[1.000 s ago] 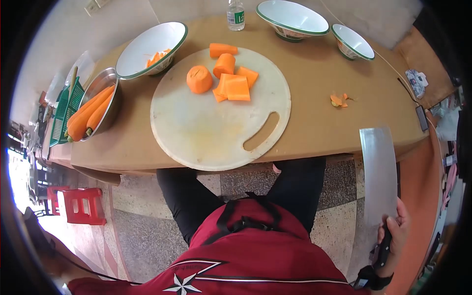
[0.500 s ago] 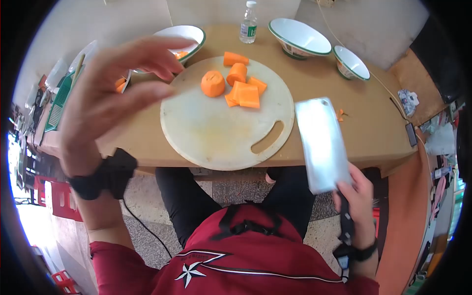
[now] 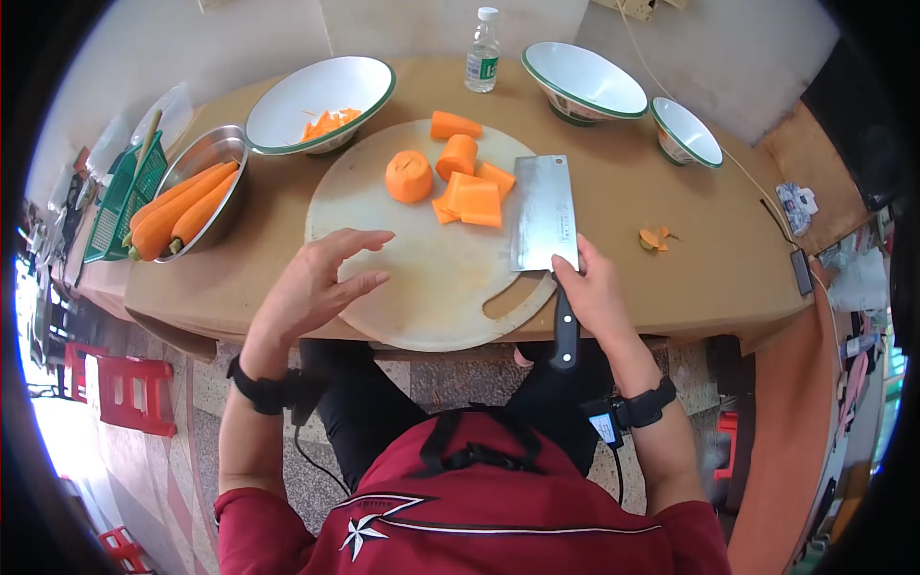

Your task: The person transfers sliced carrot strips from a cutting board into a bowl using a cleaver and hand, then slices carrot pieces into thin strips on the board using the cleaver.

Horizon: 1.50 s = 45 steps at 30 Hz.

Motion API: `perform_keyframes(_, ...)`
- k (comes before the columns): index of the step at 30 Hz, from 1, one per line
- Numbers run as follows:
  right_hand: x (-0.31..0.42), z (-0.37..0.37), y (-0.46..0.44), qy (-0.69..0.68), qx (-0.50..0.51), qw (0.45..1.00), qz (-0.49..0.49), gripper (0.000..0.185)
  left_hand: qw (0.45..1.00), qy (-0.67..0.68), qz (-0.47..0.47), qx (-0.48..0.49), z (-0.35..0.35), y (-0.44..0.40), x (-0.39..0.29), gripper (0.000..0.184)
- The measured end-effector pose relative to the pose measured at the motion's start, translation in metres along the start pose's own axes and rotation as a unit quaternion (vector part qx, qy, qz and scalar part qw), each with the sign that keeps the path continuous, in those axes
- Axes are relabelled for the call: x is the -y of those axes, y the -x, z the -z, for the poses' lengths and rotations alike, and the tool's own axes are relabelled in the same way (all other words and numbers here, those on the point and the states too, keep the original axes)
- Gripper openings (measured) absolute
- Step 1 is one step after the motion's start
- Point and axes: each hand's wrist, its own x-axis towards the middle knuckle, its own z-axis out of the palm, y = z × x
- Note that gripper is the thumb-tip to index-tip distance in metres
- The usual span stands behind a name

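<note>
My right hand [image 3: 593, 292] grips a cleaver [image 3: 543, 211] where the broad blade meets its black handle. The blade points away from me over the right side of a round white cutting board [image 3: 402, 287]. Fingers curved and apart, my left hand [image 3: 320, 281] is over the board's left front edge with nothing in it. Toward the back of the board stand a carrot chunk [image 3: 409, 177] and another carrot chunk [image 3: 458, 156], with a carrot piece [image 3: 455, 125] lying behind them. Flat carrot slices [image 3: 476, 201] overlap just left of the blade.
A large bowl [image 3: 259, 107] of shredded carrot stands behind the board. Left of it, a metal bowl [image 3: 233, 139] holds whole carrots [image 3: 187, 211]. A water bottle [image 3: 483, 57], a white bowl [image 3: 586, 81] and a smaller bowl [image 3: 686, 132] line the back. Carrot scraps [image 3: 655, 239] lie at right.
My left hand has come down and right, from above the bowls to the board's front left. My right hand has brought the cleaver left and forward, from beside the board to over its right side.
</note>
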Motion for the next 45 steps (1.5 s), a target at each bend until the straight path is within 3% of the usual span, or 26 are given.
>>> perform_keyframes(1, 0.003, 0.004, 0.000, 0.187, 0.002, 0.978, 0.088, 0.039, 1.000, 0.002, -0.002, 0.004, -0.009, -0.001, 0.009, 0.043)
perform_keyframes(2, 0.017, 0.007, 0.003, 0.233, 0.025, 0.971, 0.035, 0.043, 0.999, -0.027, -0.020, -0.017, -0.019, 0.000, 0.017, 0.042)
perform_keyframes(5, 0.020, 0.017, 0.014, 0.287, 0.018, 0.957, 0.045, 0.042, 0.998, -0.033, -0.057, -0.018, -0.032, -0.006, 0.030, 0.040)
perform_keyframes(7, 0.013, 0.032, 0.038, 0.253, -0.003, 0.967, 0.037, 0.034, 0.985, -0.129, -0.098, -0.065, -0.041, -0.005, 0.034, 0.036)
perform_keyframes(9, -0.005, 0.055, 0.068, 0.233, -0.044, 0.963, 0.127, 0.023, 0.984, -0.130, -0.099, -0.066, -0.045, -0.003, 0.036, 0.037)
perform_keyframes(11, -0.032, 0.085, 0.108, 0.281, 0.007, 0.959, 0.039, 0.014, 0.984, -0.131, -0.095, -0.071, -0.048, -0.003, 0.035, 0.038)
perform_keyframes(13, -0.071, 0.104, 0.161, 0.312, 0.031, 0.949, -0.042, 0.020, 0.980, -0.148, -0.095, -0.095, -0.050, -0.002, 0.033, 0.038)
perform_keyframes(15, -0.123, 0.121, 0.222, 0.430, 0.136, 0.878, -0.159, 0.023, 0.979, -0.144, -0.095, -0.109, -0.053, -0.002, 0.035, 0.036)
perform_keyframes(17, -0.186, 0.130, 0.293, 0.436, 0.232, 0.824, -0.279, 0.026, 0.978, -0.142, -0.100, -0.120, -0.054, -0.003, 0.034, 0.035)
perform_keyframes(19, -0.202, 0.117, 0.344, 0.382, 0.331, 0.772, -0.385, 0.029, 0.977, -0.155, -0.087, -0.118, -0.054, -0.003, 0.033, 0.035)
perform_keyframes(22, -0.188, 0.096, 0.391, 0.093, 0.377, 0.843, -0.372, 0.036, 0.975, -0.168, -0.089, -0.112, -0.054, -0.004, 0.033, 0.035)
perform_keyframes(27, -0.151, 0.131, 0.323, 0.152, 0.383, 0.832, -0.371, 0.035, 0.979, -0.164, -0.075, -0.092, -0.052, -0.003, 0.029, 0.036)
perform_keyframes(37, -0.065, 0.233, 0.128, 0.362, 0.154, 0.881, -0.263, 0.035, 0.977, -0.170, -0.071, -0.106, -0.055, -0.003, 0.027, 0.035)
perform_keyframes(45, -0.039, 0.249, 0.069, 0.408, 0.100, 0.879, -0.227, 0.034, 0.977, -0.177, -0.069, -0.096, -0.054, -0.003, 0.030, 0.036)
